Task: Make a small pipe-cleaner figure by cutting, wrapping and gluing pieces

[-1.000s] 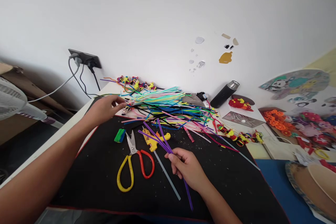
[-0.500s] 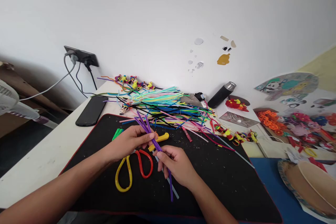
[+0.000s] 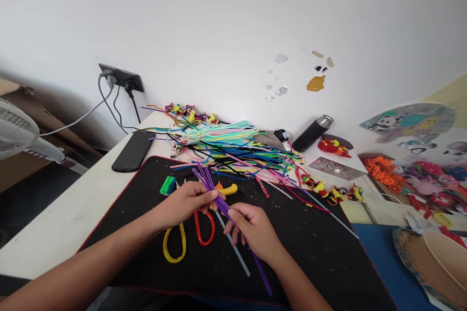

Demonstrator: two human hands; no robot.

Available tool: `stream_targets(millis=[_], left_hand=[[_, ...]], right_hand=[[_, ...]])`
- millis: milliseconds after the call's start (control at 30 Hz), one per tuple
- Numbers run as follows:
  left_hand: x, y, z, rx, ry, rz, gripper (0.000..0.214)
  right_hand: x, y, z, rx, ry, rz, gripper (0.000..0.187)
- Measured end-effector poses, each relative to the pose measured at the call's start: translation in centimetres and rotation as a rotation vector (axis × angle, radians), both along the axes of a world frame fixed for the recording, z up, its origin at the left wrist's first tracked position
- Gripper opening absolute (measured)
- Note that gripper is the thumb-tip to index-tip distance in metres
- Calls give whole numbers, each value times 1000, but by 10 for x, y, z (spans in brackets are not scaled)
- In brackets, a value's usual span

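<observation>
Several purple pipe cleaners (image 3: 206,178) lie bunched between my two hands, over the black mat (image 3: 302,257). My left hand (image 3: 195,198) pinches the bunch near its middle, with the upper ends fanning out. Lower down, my right hand (image 3: 251,228) grips the same bunch, and purple ends stick out below it. Scissors (image 3: 174,245) with one yellow and one red handle rest by my left hand, their blades partly hidden. Behind my fingers lies a yellow-handled tool (image 3: 229,189), mostly covered. A pale blue-grey stick (image 3: 239,252) lies on the mat under my hands.
A heap of coloured pipe cleaners (image 3: 226,136) spreads along the wall. A phone (image 3: 133,151) lies at the left, and green bundled pieces (image 3: 168,185) sit on the mat. A black flask (image 3: 313,133) leans at the back right. Small figures (image 3: 337,194) lie beside a white box.
The view has shifted slightly, so things sit a little further right. My right hand has moved slightly up the bunch, and the purple ends below it now swing out further right.
</observation>
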State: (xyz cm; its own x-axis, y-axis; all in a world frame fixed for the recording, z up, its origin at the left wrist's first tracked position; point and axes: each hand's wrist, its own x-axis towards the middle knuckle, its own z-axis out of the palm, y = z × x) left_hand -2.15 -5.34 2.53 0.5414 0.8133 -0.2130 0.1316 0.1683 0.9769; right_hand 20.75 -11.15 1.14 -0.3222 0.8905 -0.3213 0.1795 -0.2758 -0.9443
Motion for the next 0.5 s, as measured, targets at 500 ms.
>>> stream_targets(millis=[500], left_hand=[[-19,14,38,-108,9,-60,52]], right_hand=[[43,-3,-3,-9,74,-299,56]])
